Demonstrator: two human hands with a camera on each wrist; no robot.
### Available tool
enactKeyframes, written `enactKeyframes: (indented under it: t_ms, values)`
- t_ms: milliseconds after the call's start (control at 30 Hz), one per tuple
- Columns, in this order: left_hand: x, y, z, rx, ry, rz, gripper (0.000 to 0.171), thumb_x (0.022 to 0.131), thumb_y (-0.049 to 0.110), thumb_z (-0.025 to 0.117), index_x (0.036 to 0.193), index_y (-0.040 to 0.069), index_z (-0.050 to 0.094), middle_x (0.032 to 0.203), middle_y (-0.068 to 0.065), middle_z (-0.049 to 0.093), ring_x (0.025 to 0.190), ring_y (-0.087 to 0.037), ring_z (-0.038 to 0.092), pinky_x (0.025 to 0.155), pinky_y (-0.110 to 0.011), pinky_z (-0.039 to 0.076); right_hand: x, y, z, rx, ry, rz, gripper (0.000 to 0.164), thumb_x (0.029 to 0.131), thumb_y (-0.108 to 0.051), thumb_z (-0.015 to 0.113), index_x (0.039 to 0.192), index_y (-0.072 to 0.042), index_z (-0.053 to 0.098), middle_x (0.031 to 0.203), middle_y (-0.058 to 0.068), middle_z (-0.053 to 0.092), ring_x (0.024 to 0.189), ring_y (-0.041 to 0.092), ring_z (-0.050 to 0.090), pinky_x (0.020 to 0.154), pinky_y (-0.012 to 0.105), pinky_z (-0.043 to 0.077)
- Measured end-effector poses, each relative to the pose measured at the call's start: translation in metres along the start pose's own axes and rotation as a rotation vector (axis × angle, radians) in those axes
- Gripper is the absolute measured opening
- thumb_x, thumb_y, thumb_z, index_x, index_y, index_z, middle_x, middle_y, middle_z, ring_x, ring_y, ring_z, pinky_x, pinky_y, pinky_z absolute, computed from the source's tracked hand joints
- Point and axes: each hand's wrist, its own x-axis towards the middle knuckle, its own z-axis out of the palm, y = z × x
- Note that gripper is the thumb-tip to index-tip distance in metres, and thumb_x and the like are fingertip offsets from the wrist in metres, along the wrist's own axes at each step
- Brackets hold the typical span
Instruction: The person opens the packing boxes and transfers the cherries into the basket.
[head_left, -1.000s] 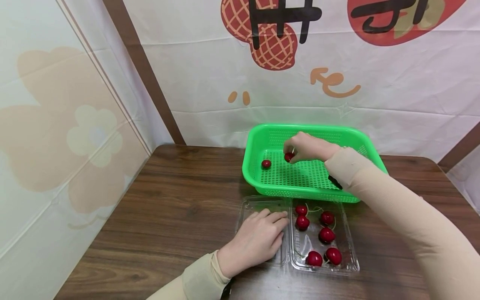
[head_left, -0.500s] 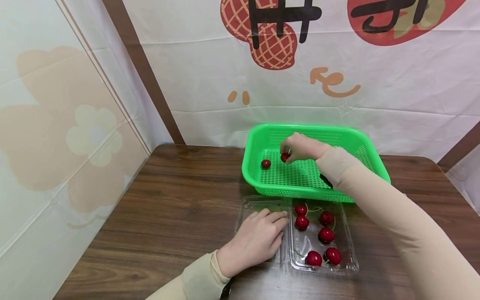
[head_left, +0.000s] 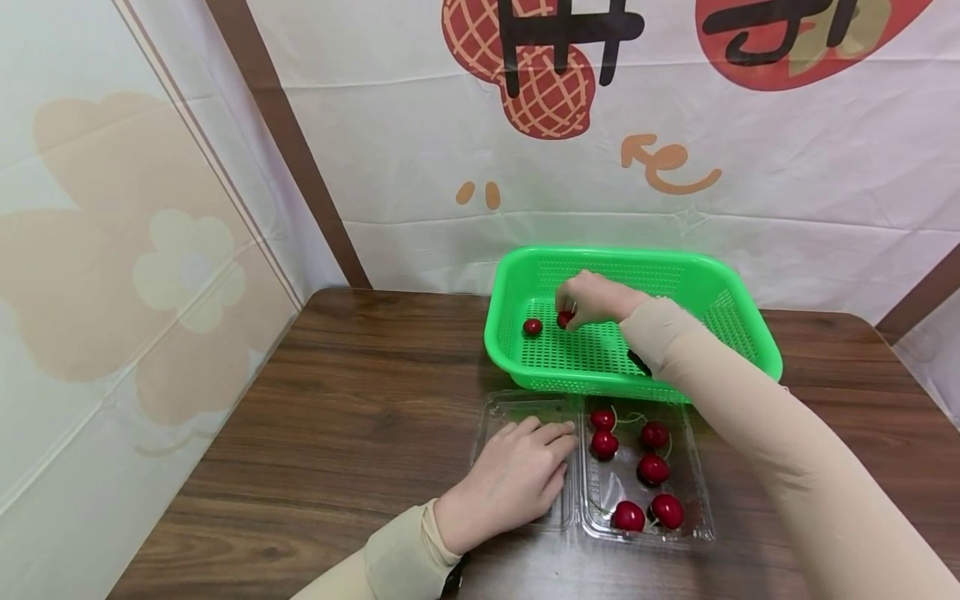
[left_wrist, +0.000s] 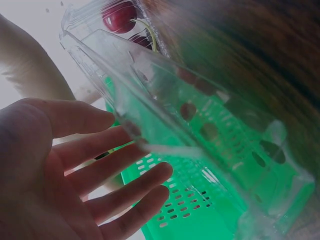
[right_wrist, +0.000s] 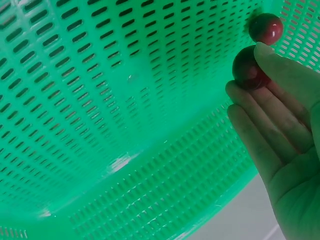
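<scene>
Inside the green basket, my right hand pinches a cherry between thumb and fingers, low over the mesh floor. In the right wrist view the pinched cherry shows dark red, and a second cherry lies just beyond it. The head view has that other cherry left of my right hand. My left hand rests with extended fingers on the lid half of a clear plastic clamshell box. Several stemmed cherries lie in the box's right half.
The basket stands at the back of a brown wooden table, directly behind the clamshell box. A printed cloth hangs behind the table, with a pale flowered sheet on the left. My right forearm crosses the basket's right front rim.
My right hand, holding the cherry, has shifted left and slightly downward in the basket, closer to the other cherry. The left hand and the box have stayed in place.
</scene>
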Motion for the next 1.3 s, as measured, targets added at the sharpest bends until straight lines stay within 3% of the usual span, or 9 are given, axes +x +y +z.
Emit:
enactKeyframes:
  t_ms: [433,667,933,1300]
  values:
    - [0.000,0.000,0.000,0.006,0.011,0.008,0.029,0.082,0.021,0.058,0.108,0.014,0.068,0.115,0.000,0.065,0.091,-0.017,0.057,0.068,-0.030,0.049,0.006,0.001,0.009,0.015,0.002,0.016,0.027,0.074,-0.011,0.074,0.099,-0.003,0.067,0.095,0.012,0.068,0.088,0.023,0.061,0.077,0.039,0.053]
    - [0.000,0.000,0.000,0.008,0.013,0.009,0.028,0.082,0.021,0.057,0.107,0.014,0.069,0.115,0.000,0.066,0.090,-0.017,0.057,0.068,-0.030,0.049,0.011,0.006,0.013,0.040,0.015,-0.033,0.027,0.073,-0.015,0.075,0.097,-0.004,0.067,0.093,0.013,0.067,0.086,0.023,0.061,0.075,0.039,0.053]
    - [0.000,0.000,0.000,0.007,0.016,0.011,0.029,0.082,0.021,0.058,0.107,0.014,0.069,0.115,0.000,0.066,0.090,-0.017,0.057,0.067,-0.029,0.049,0.014,0.000,0.015,0.013,-0.004,0.000,0.029,0.076,-0.014,0.073,0.101,-0.003,0.066,0.098,0.013,0.068,0.092,0.023,0.060,0.089,0.045,0.046]
    - [0.000,0.000,0.000,0.002,0.005,0.008,0.029,0.082,0.021,0.059,0.108,0.014,0.068,0.116,0.000,0.065,0.090,-0.016,0.057,0.068,-0.029,0.049,0.016,-0.004,0.015,0.008,0.003,-0.022,0.032,0.074,-0.016,0.074,0.102,-0.002,0.066,0.099,0.014,0.067,0.092,0.024,0.059,0.082,0.042,0.050]
